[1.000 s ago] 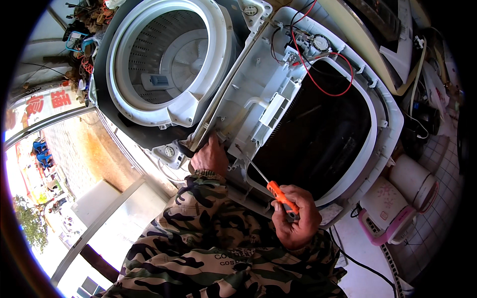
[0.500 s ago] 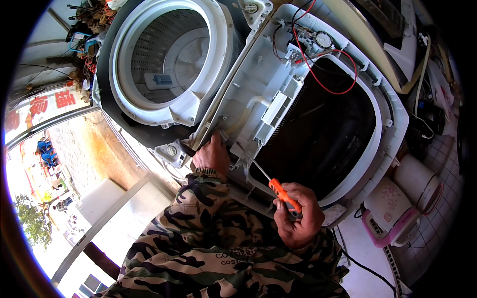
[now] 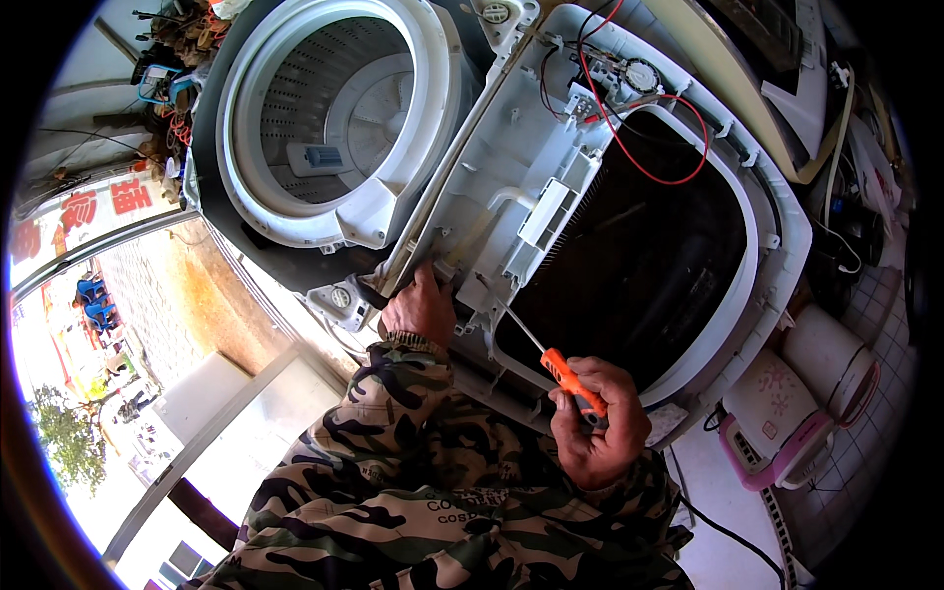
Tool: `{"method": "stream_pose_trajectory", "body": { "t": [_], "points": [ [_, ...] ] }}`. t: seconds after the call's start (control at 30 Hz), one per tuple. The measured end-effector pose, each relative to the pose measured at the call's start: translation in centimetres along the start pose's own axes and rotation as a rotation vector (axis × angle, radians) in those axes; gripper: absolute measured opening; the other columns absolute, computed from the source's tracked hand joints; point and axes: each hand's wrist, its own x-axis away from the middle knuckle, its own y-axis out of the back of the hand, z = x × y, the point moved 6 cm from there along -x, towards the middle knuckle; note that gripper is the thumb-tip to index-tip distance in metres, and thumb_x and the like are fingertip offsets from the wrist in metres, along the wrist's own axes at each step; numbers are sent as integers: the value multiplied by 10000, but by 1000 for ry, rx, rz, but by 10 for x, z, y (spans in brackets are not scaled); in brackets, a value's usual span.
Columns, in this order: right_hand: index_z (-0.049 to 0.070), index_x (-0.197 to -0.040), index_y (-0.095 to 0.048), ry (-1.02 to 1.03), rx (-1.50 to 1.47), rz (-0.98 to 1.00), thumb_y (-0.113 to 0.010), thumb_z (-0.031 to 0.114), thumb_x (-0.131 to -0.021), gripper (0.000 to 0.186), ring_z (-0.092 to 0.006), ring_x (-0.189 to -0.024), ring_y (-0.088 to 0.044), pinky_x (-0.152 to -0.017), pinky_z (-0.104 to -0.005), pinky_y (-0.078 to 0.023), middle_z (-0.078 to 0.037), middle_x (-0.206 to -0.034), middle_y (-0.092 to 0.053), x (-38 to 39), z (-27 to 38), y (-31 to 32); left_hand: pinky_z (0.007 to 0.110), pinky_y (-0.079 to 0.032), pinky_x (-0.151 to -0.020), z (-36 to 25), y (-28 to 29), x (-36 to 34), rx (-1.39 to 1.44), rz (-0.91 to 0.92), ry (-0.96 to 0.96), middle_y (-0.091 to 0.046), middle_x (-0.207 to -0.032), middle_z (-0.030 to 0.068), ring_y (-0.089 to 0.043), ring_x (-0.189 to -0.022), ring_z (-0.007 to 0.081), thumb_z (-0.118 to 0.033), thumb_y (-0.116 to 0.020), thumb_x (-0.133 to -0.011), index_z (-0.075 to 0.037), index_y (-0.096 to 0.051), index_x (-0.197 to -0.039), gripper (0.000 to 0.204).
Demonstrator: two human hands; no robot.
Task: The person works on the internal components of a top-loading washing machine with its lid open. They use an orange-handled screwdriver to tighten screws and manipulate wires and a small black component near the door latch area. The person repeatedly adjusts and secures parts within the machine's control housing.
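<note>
An upturned white plastic washer top panel [image 3: 757, 305] holds a small round part [image 3: 641, 75], looped red and black wires and a white housing [image 3: 541, 213]. My right hand [image 3: 600, 428] grips an orange-handled screwdriver [image 3: 570, 379], its long shaft pointing up-left to the panel's inner plastic near the lower left. My left hand [image 3: 418, 310] is curled at the panel's left edge, fingertips tucked inside beside a pale fitting; what they hold is hidden. Left of the panel stands the washer body with a white tub ring [image 3: 438, 118] around a perforated drum [image 3: 305, 98].
Another appliance panel [image 3: 767, 118] lies at upper right. Two white cylindrical appliances [image 3: 762, 403], one pink-trimmed, stand at lower right with cords. Tools and wires [image 3: 172, 59] hang at upper left. A bright doorway on the left shows a pale board [image 3: 197, 393] and blue chairs [image 3: 93, 300].
My right hand and the screwdriver have shifted slightly to the right, along with the panel's position in view. My left hand remains at the left edge.
</note>
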Motion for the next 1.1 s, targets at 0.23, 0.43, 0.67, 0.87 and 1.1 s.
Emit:
{"method": "stream_pose_trajectory", "body": {
  "t": [0.23, 0.43, 0.67, 0.87, 1.1],
  "points": [
    [-31, -1162, -553, 20, -27, -12, -711, -77, -812, 387, -297, -925, -717, -727, -333, -617, -218, -1130, -647, -2, -2, -1, 560, -525, -761, 3, 0, 0, 2, 39, 37, -730, -919, 207, -693, -866, 451, -337, -703, -893, -132, -525, -1310, 497],
    [-37, -1159, -554, 41, 2, 5, -710, -78, -807, 387, -301, -931, -715, -744, -342, -627, -220, -1128, -648, -4, -3, -5, 578, -517, -749, 10, -20, 1, -6, -36, 18, -729, -907, 216, -693, -858, 460, -367, -689, -900, -141, -501, -1329, 520],
    [-49, -1142, -559, 51, 6, 58, -712, -77, -805, 372, -311, -937, -714, -752, -352, -624, -220, -1111, -652, -13, 7, -9, 573, -524, -739, 7, 6, 10, 71, 6, 72, -719, -894, 232, -688, -836, 471, -317, -682, -895, -137, -510, -1316, 489],
    [-47, -1154, -558, 38, 56, 41, -712, -77, -813, 375, -310, -939, -715, -753, -352, -616, -217, -1116, -654, -13, 0, -8, 566, -529, -739, -12, -3, -11, -25, 98, -70, -709, -842, 228, -696, -833, 450, -279, -690, -881, -106, -553, -1223, 408],
    [-45, -1155, -552, 33, -5, 6, -711, -71, -821, 371, -310, -959, -713, -764, -355, -609, -219, -1125, -654, -9, 1, 1, 551, -549, -757, -19, 14, -28, -224, 230, -202, -705, -801, 202, -708, -824, 422, -408, -747, -839, -57, -658, -976, 387]
  ]
}}
